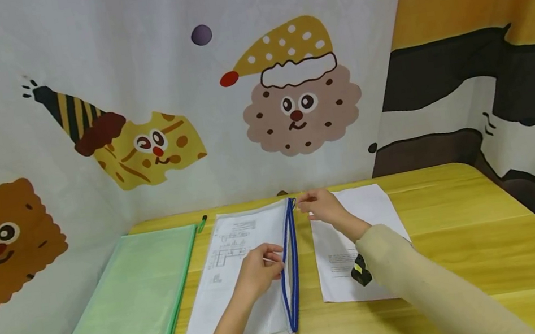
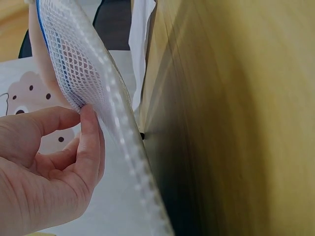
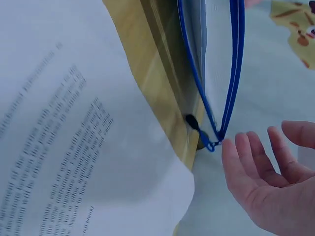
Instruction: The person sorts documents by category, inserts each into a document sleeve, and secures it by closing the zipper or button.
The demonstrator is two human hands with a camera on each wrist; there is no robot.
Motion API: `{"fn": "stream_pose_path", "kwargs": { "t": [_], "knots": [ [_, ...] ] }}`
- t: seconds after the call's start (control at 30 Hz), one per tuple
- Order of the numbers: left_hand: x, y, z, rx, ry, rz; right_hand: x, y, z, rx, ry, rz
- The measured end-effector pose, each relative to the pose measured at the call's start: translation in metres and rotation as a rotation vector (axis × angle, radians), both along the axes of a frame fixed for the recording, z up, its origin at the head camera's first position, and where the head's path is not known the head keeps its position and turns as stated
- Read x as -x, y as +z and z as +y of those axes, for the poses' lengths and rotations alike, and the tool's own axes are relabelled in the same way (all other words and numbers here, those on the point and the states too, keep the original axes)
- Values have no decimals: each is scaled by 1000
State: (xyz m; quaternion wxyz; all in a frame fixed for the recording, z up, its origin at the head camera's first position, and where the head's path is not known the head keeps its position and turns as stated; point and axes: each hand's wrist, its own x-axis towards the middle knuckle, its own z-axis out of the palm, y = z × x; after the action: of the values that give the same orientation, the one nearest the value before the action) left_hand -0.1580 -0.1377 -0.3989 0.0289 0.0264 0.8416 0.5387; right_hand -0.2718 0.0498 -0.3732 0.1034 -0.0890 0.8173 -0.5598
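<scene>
A clear mesh zip pouch (image 1: pixel 246 307) with a blue zipper (image 1: pixel 291 277) lies in front of me, a printed sheet with drawings showing through it. The zipper side gapes along its length. My left hand (image 1: pixel 260 271) pinches the pouch's mesh (image 2: pixel 74 64) between thumb and fingers beside the opening. At the far end of the zipper, my right hand (image 1: pixel 321 205) hovers with loosely bent fingers and nothing in them. In the right wrist view the fingertips are close to the zipper pull (image 3: pixel 209 143), which hangs at the corner with its dark tab.
A printed paper sheet (image 1: pixel 332 283) lies right of the pouch, partly under the right forearm. To the left rests a green zip pouch (image 1: pixel 128 306) with a green pull (image 1: pixel 202 223) at its far corner. The wooden table (image 1: pixel 461 231) meets a cartoon-printed curtain (image 1: pixel 153 46) behind.
</scene>
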Motion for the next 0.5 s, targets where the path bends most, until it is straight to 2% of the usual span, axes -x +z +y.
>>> {"fn": "stream_pose_path", "kwargs": {
  "t": [0.27, 0.5],
  "knots": [
    [0, -1, -2, -6, -5, 6, 33, -12, -8, -101, -34, 95],
    [0, 0, -4, -12, -14, 8, 56, -29, -13, -88, -9, 77]
  ]
}}
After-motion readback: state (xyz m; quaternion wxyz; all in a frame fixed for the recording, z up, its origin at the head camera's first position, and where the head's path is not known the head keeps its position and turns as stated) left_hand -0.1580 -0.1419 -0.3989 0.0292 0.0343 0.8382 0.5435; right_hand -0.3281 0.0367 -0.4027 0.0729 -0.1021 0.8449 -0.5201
